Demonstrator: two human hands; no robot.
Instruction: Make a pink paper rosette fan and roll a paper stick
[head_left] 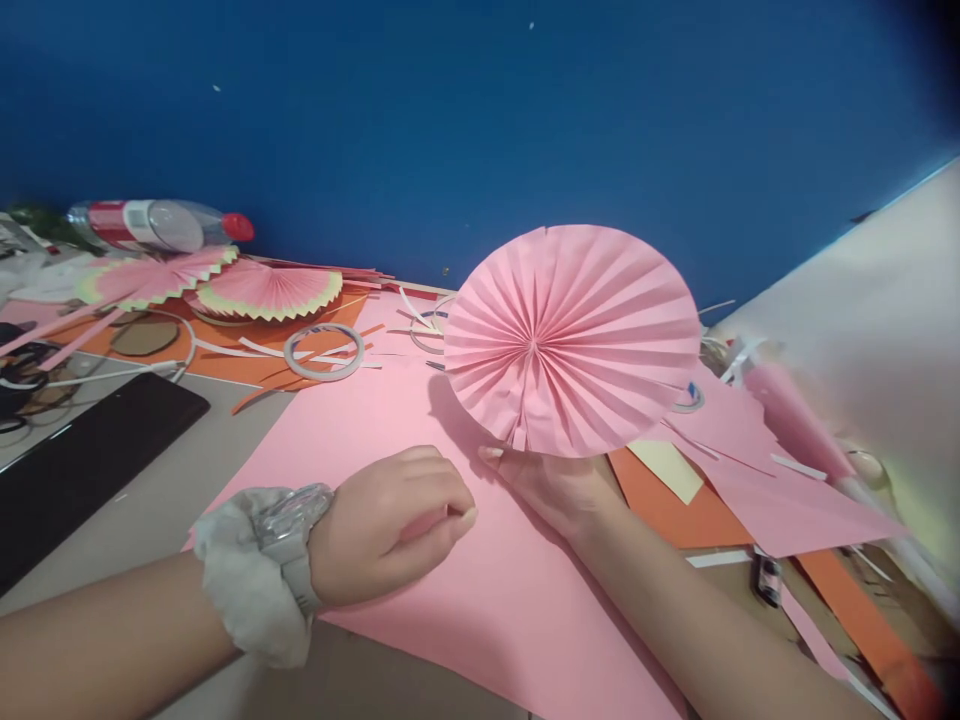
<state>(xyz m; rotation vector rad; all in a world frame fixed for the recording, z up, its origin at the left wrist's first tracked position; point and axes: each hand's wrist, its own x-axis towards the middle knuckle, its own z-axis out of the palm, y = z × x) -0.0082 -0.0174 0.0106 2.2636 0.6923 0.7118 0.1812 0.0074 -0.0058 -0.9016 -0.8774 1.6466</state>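
A round pleated pink paper fan point(600, 340) is spread into a full disc, its folds meeting at the centre. My right hand point(555, 485) supports it from below and behind. The right thumb shows under the lower rim, while the other fingers are hidden behind the paper. To the left, my left hand point(397, 530) is held above a large pink paper sheet point(360, 430), apart from the fan. Its fingers are curled and the thumb meets the index fingertip, with nothing visible between them. A watch and a pale scrunchie circle the left wrist.
Left are a black phone point(97, 460), a tape roll point(324, 352), pleated fans with yellow-green edges point(270, 293) and a lying plastic bottle point(161, 225). Orange paper point(675, 500), paper strips and a pink roll point(802, 405) are on the right. A blue wall point(420, 130) stands behind.
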